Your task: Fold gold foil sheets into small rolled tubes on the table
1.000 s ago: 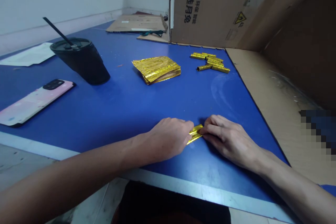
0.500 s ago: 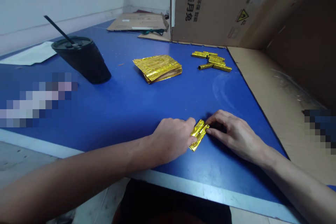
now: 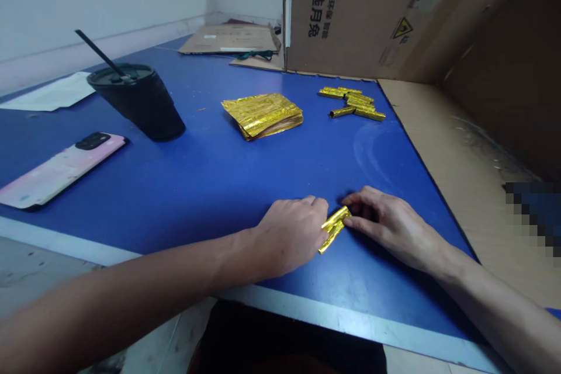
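Observation:
A small gold foil piece (image 3: 336, 229), folded into narrow parallel rolls, lies slantwise on the blue table between my hands. My left hand (image 3: 294, 236) is closed on its left side, with the thumb on top and the other fingers curled behind. On the upper right end, my right hand (image 3: 380, 215) pinches the foil between thumb and fingertips. Farther back lies a stack of gold foil sheets (image 3: 265, 114). Several rolled gold pieces (image 3: 357, 102) are heaped loosely to the right of the stack.
A black cup with a straw (image 3: 140, 102) stands at the back left. Near the left edge lies a phone (image 3: 63, 169), with a white sheet (image 3: 50, 92) behind it. Tall cardboard (image 3: 350, 17) closes off the back right, and flat cardboard (image 3: 236, 38) lies at the far end.
The foil between my hands shows narrower, its upper left part drawn in. My left fingers have shifted slightly over it. My right hand stays nearly in place at its end.

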`<state>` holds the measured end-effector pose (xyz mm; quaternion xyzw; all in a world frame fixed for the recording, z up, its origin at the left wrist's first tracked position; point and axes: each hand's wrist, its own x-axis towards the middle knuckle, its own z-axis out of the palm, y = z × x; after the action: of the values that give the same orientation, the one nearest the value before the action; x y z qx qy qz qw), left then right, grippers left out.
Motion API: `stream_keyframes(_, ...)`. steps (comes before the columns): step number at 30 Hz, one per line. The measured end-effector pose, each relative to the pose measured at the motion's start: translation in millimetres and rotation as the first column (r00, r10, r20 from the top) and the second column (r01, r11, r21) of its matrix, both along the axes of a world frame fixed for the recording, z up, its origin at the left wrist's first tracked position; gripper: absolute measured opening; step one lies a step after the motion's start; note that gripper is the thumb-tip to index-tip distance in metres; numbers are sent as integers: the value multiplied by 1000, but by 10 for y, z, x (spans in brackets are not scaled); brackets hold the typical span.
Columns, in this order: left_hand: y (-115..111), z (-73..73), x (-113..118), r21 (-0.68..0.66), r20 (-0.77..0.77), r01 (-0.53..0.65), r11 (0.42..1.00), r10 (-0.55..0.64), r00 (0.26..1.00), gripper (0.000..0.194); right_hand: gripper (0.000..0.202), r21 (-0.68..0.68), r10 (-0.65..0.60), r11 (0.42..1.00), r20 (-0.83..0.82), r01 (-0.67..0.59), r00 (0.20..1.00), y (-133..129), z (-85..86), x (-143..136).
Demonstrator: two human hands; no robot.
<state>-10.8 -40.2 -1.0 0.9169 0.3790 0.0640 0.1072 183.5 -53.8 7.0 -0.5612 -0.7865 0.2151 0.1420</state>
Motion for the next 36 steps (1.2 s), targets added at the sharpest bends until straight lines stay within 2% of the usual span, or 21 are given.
stream_keyframes(4,-9,-10,5,15,44,25,1000,-25,999,6,8,-29,-30,999,-49,29,998,1,8,1)
stream_keyframes(7,-4,-32,4,-2,82,8,1000,-8,997,6,9,-101,-73,994,-211,52,975,4,-8,6)
stream_keyframes(11,11,-51,3,-51,148,15,999,-7,989,10,13,-168,-137,983,-427,70,894,8,-41,-10)
stream_keyframes(15,19,-37,12,-103,213,12,995,10,977,11,19,-272,-263,954,-571,123,777,-8,-34,-64)
stream_keyframes(18,14,-20,20,-166,250,-23,986,65,966,11,23,-296,-315,942,-628,157,711,-25,-19,-95)
stream_keyframes(22,19,-14,18,-238,335,-9,971,91,938,11,24,-279,-311,946,-654,162,690,-37,-35,-92)
stream_keyframes(24,39,-17,11,-282,394,1,960,115,912,12,25,-235,-285,957,-665,168,691,-43,-51,-75)
stream_keyframes(26,70,-23,4,-342,446,-1,940,163,880,12,24,-108,-215,975,-661,193,719,-53,-57,-55)
stream_keyframes(28,103,-31,-2,-424,487,10,906,219,845,12,20,96,-97,977,-589,189,802,-67,-50,-37)
stream_keyframes(31,139,-38,-2,-543,520,58,838,281,807,13,14,316,65,946,-392,68,918,-88,-24,-24)
stream_keyframes(33,151,-37,-1,-596,525,89,798,303,795,15,11,350,114,937,-324,7,939,-97,-11,-25)
stream_keyframes(36,153,-29,-2,-634,531,124,763,313,788,17,7,341,126,940,-308,-14,943,-102,-3,-33)
